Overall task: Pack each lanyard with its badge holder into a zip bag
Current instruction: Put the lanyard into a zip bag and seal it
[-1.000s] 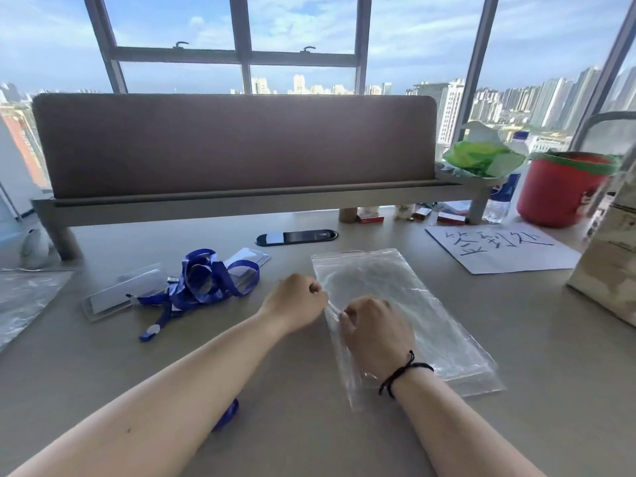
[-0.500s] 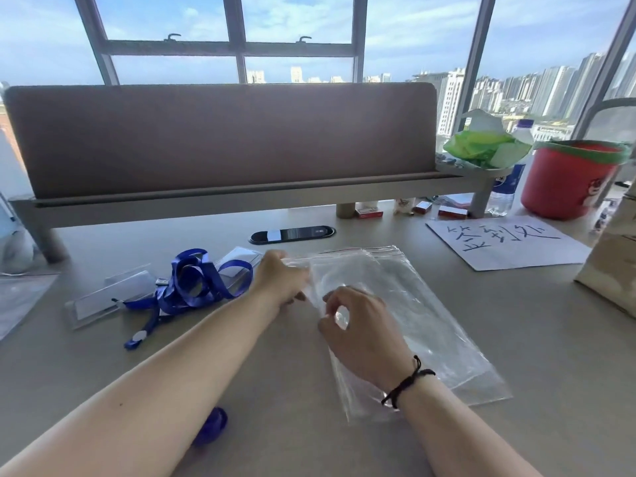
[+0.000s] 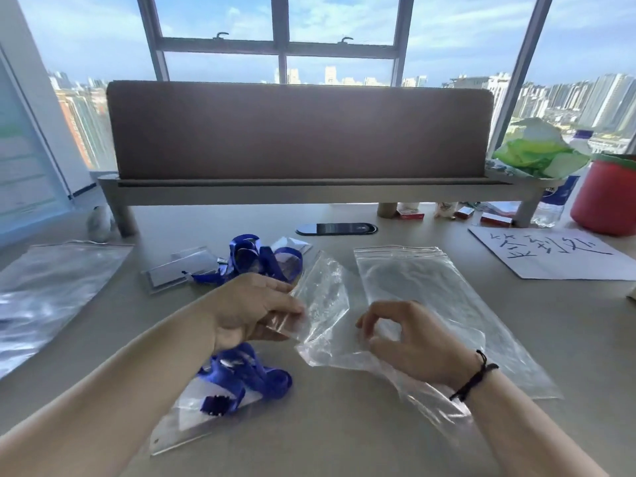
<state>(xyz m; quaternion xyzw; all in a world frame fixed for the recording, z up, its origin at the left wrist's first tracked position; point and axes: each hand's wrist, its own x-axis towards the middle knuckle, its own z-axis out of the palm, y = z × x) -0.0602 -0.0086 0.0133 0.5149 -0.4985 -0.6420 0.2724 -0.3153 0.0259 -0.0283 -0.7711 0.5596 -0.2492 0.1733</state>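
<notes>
My left hand point(image 3: 254, 308) pinches one edge of a clear zip bag point(image 3: 323, 301), lifted and crumpled above the desk. My right hand point(image 3: 413, 339), a black cord on its wrist, pinches the same bag on the other side with curled fingers. A stack of flat zip bags point(image 3: 433, 287) lies just behind my right hand. A blue lanyard point(image 3: 244, 376) on a clear badge holder point(image 3: 189, 421) lies under my left wrist. More blue lanyards point(image 3: 261, 259) and badge holders point(image 3: 179, 273) sit behind my left hand.
Another clear bag point(image 3: 51, 290) lies at the left. A black oval plate point(image 3: 335, 228) sits mid-desk, with a written paper sheet point(image 3: 550, 256) and a red bucket point(image 3: 605, 197) at the right. A padded divider on a shelf point(image 3: 296, 132) closes off the back.
One zip bag has come off the stack and now hangs crumpled between both hands, pulled toward the left. The view shifted, showing the near lanyard and badge holder.
</notes>
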